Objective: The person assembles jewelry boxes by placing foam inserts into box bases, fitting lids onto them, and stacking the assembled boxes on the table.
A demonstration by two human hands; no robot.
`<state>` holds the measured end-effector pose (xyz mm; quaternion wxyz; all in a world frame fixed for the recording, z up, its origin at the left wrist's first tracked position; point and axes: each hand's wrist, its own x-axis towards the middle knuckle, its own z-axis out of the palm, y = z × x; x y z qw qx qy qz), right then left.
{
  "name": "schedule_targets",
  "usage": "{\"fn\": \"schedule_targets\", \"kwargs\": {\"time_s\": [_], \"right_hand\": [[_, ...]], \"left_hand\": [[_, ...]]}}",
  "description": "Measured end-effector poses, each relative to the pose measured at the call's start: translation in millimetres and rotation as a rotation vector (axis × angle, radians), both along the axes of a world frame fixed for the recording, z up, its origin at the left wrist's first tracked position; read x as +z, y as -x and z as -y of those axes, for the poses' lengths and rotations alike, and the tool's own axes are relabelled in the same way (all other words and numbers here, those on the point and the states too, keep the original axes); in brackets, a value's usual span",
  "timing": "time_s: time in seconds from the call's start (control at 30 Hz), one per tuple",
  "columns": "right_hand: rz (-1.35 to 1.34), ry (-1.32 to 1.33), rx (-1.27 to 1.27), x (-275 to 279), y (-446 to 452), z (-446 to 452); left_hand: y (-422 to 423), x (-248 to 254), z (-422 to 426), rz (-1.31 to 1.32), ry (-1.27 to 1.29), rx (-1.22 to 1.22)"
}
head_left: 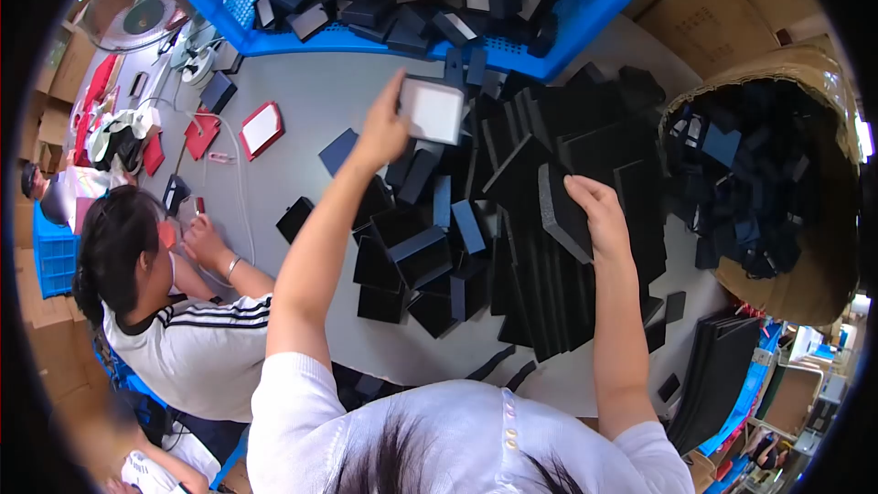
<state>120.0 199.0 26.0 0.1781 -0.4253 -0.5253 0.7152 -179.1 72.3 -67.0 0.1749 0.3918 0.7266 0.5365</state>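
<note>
My left hand (384,133) grips a small box piece (433,111) by its left edge; its white face is turned up. Closed on a black foam pad (565,215) with a speckled grey edge, my right hand (599,212) is above a spread pile of black foam sheets (549,297). Below and right of my left hand, several small open dark boxes (402,261) lie jumbled on the grey table (315,91). What the fingertips of my left hand do behind the box piece is partly hidden.
A blue crate (558,59) full of dark box pieces with light faces stands at the back. On the right, a cardboard carton (777,306) holds many dark boxes. At left, a co-worker (183,348) handles small items near red box pieces (262,131) and a fan (142,18).
</note>
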Motion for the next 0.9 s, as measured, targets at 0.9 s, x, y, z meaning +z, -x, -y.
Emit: {"fn": "schedule_targets", "kwargs": {"time_s": [0.9], "right_hand": [[-0.063,-0.634,0.770,-22,16,178]], "left_hand": [[-249,27,220,0.392,-0.315,0.443]]}}
